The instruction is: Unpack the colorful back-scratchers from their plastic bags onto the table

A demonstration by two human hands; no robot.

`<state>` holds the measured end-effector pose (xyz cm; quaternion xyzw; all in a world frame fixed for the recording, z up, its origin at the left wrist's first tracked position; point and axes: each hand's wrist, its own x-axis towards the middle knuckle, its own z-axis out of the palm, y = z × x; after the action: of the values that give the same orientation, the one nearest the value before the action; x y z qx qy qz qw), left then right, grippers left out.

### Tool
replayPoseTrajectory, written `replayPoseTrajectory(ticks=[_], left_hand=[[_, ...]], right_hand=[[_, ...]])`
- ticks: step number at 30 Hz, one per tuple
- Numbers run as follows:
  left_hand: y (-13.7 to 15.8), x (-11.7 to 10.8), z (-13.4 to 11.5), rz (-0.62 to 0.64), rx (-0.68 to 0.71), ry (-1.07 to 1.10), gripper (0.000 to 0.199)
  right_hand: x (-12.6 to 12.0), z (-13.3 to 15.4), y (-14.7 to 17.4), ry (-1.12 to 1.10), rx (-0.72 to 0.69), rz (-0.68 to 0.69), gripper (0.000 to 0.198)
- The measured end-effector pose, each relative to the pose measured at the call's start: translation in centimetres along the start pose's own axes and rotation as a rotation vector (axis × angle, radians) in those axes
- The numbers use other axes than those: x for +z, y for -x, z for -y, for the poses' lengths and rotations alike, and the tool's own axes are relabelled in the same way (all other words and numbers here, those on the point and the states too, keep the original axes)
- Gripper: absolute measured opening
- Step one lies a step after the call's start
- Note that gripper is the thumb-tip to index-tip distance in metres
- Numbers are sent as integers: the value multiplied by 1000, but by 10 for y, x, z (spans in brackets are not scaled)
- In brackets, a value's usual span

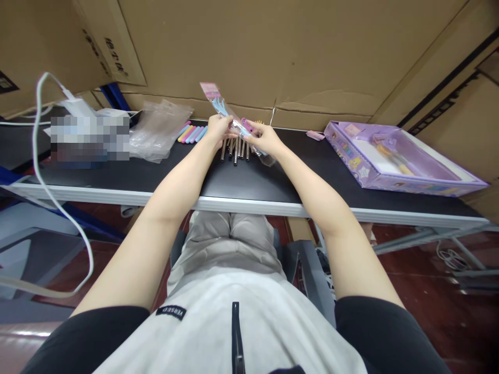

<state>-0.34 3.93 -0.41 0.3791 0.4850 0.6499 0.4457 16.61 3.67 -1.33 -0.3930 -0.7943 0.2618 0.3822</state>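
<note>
Both my hands hold a long clear plastic packet (220, 106) with a pink top and a light blue item inside, over the black table. My left hand (219, 129) is closed on its middle. Lower down, my right hand (265, 139) pinches the same packet near its bottom end. Beneath and behind the packet lies a bunch of metal-coloured rods (236, 156), partly covered by my hands. Pink and yellow pieces show at their far ends. Left of my left hand is a row of pastel sticks (191, 135) in pink, yellow, blue and purple.
Clear plastic bags (158, 132) lie in a pile on the left, beside a blurred-out patch and a white cable (39, 130). On the right stands a purple open box (362, 166) with packets inside. Small pink cards (315, 135) lie near the cardboard wall (296, 62).
</note>
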Motion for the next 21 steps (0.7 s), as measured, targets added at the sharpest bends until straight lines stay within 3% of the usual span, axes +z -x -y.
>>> replayPoseTrajectory(ticks=[4,8,11,15,21], left_hand=[[-1,0,2,53,-4,-10,12],[3,-1,-2,112,-29,-33,23],[7,-1,-5,165,-28,-114,22],[8,0,-2,182,57,-401,17],[22,-1,1,282,530,-986,20]], right_hand=[[0,3,2,-120,118,12,61],[-5,5,-2,-115,127,-30,56],[-21,12,-5,-33,106,-136,53],[-68,38,-3,128,153,-356,52],[-165,79,32,278,430,-589,66]])
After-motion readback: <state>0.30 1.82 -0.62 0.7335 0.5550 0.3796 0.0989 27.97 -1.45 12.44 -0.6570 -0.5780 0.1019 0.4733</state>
